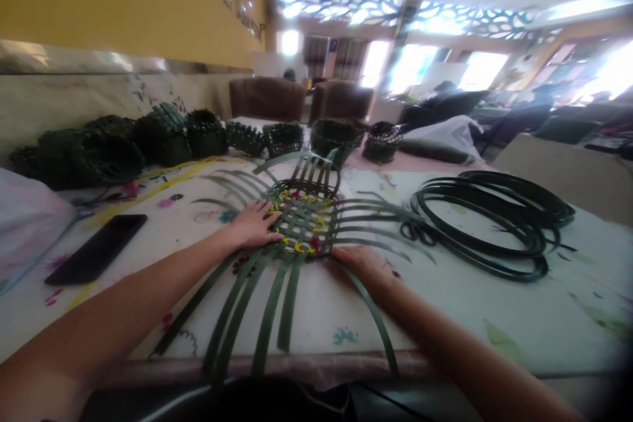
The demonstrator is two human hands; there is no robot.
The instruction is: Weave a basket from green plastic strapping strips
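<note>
A basket base (301, 221) woven from dark green flat strips lies on the table before me. Yellow strands and a few red bits run through its weave, and loose strip ends fan out on all sides. My left hand (254, 224) rests flat on the base's left edge, fingers spread. At the near right corner, my right hand (363, 268) has its fingers closed on a green strip (378, 320), which curves from there toward the table's front edge. The fingertips of that hand are partly hidden.
Coiled green strips (494, 250) lie at right, with scissors (419, 232) beside them. A black phone (99, 249) is at left. Several finished green baskets (336, 135) line the back, near a white plastic bag (457, 132). Brown chairs (267, 99) stand beyond.
</note>
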